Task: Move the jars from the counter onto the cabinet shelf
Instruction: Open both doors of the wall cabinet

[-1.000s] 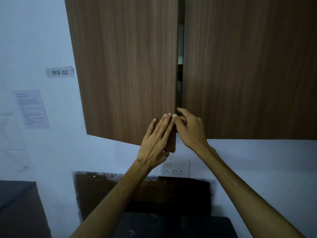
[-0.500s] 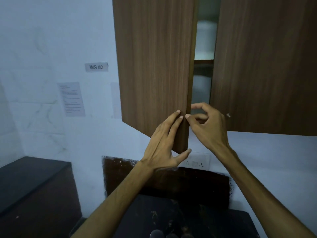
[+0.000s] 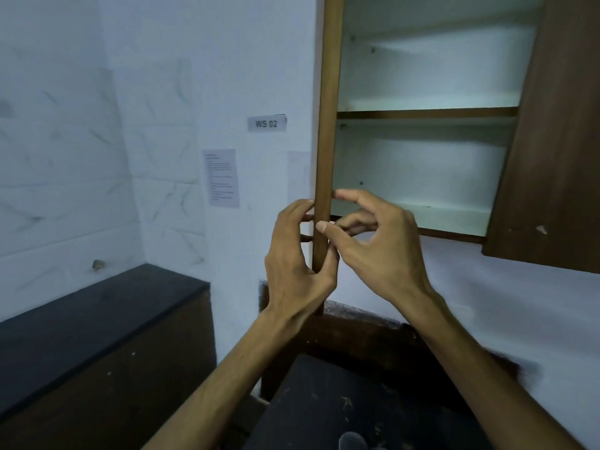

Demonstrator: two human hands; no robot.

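Cupboard opened, no jars moved yet.
Left hand fingers pinch the door edge; right hand half-curled, empty; shelf bare.

Brown cabinet door, white shelves

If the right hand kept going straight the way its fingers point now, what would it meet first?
The right hand points left, its fingertips already at the edge of the open left door. That door edge comes first, with the left hand gripping it just beyond. Depth is hard to judge here.
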